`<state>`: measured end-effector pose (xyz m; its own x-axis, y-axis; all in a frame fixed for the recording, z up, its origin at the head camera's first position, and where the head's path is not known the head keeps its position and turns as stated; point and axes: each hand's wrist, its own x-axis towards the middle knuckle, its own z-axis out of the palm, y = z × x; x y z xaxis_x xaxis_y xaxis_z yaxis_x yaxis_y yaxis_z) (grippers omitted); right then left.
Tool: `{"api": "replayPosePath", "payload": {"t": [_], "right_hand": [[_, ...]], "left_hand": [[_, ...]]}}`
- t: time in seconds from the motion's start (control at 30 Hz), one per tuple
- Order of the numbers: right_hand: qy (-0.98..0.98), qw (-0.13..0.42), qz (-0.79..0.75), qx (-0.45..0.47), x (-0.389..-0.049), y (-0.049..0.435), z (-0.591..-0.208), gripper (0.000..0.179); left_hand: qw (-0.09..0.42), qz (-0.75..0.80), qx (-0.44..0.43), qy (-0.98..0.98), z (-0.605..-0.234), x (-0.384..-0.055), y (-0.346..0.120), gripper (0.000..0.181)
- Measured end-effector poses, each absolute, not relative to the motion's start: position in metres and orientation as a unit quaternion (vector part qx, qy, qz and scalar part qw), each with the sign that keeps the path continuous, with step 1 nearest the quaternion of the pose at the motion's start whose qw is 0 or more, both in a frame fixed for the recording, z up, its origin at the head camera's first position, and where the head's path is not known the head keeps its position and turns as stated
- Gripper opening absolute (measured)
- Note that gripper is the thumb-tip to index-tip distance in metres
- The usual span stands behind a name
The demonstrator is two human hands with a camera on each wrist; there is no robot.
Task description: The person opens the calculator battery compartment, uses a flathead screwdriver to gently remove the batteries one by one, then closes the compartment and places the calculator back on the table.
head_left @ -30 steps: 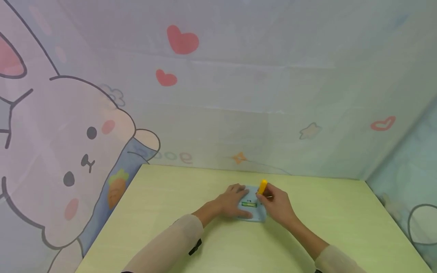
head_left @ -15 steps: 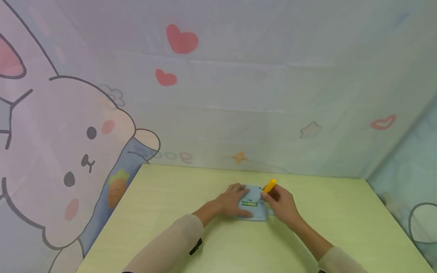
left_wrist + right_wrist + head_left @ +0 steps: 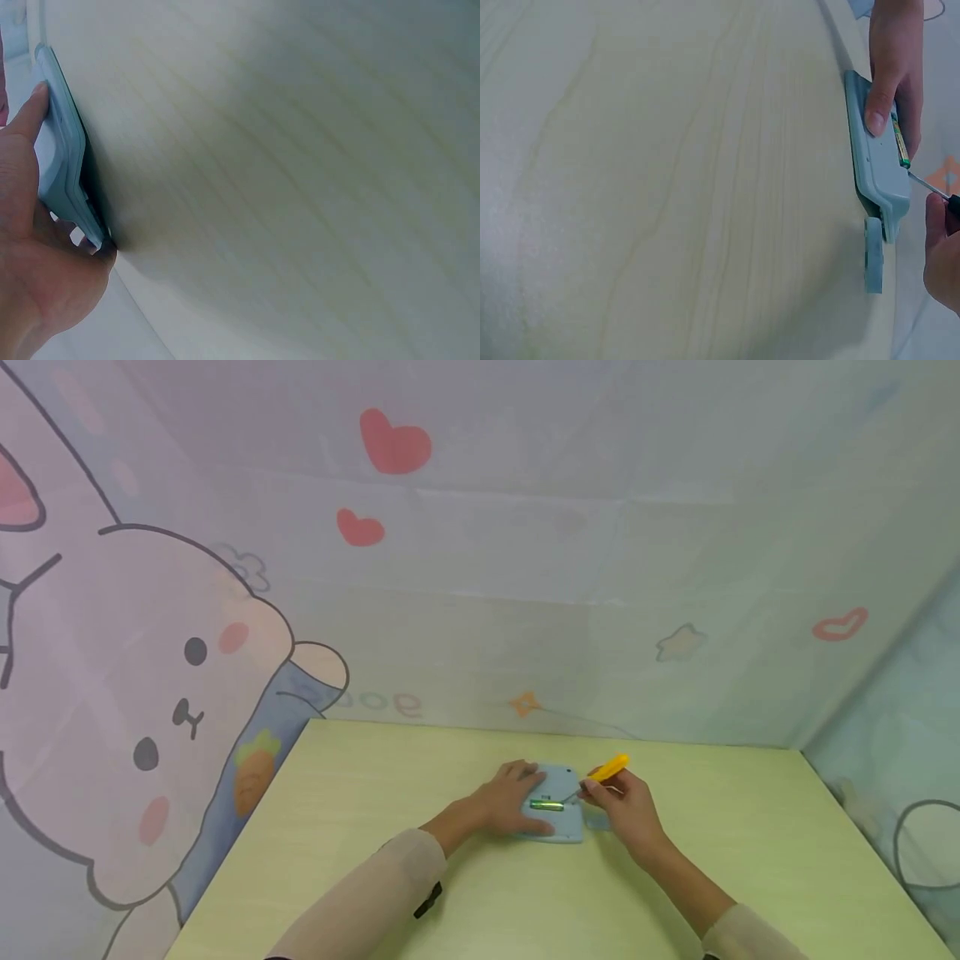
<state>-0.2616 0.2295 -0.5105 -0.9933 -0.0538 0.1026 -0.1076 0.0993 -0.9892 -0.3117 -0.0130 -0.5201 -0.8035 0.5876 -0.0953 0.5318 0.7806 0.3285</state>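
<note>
Head view. One light-blue, plastic-looking flat device with rounded corners [image 3: 564, 832], lying on a pale yellow-green table with wood grain [image 3: 375, 802], in its far half, between the two hands. One green and gold cylindrical battery [image 3: 547, 805], set lengthwise in the upper face of the device. One left hand [image 3: 512, 803], unclenched, fingers spread, laid over the left end of the device with the thumb straight across the near part. One right hand [image 3: 630, 818], fingers bent, pinching one screwdriver with yellow handle and thin metal shaft [image 3: 611, 767]; the handle slants up to the right, the shaft points down-left toward the battery's right end. One small light-blue flat piece [image 3: 598, 821], just right of the device, partly behind the right hand. Two beige sleeves [image 3: 375, 893]. One pale fabric-like backdrop with red hearts and a large rabbit [image 3: 510, 560], behind the table.

Left wrist view. Device at the left edge, seen along its side; left thumb resting on its face, remaining fingers mostly hidden.

Right wrist view. Device at upper right, left thumb flat upon it, battery beyond the thumb. Shaft tip at the battery's near end; contact cannot be told. Small piece just beside the device's end. Right hand partly cut off by the frame.
</note>
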Motion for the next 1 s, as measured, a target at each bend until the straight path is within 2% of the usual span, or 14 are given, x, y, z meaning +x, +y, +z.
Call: {"api": "replayPosePath", "payload": {"t": [0.67, 0.83, 1.0], "right_hand": [[-0.672, -0.025, 0.740, 0.006, -0.2651, 0.2354, -0.5160, 0.038], [-0.681, -0.016, 0.732, 0.010, -0.2638, 0.2339, -0.5135, 0.036], [-0.752, 0.020, 0.659, 0.030, -0.2595, 0.2277, -0.5091, 0.031]], "left_hand": [[0.096, 0.152, 0.295, 0.938, -0.5172, -0.3104, -0.0141, 0.097], [0.095, 0.156, 0.293, 0.939, -0.5172, -0.3111, -0.0139, 0.098], [0.097, 0.153, 0.295, 0.938, -0.5210, -0.3131, -0.0131, 0.099]]}}
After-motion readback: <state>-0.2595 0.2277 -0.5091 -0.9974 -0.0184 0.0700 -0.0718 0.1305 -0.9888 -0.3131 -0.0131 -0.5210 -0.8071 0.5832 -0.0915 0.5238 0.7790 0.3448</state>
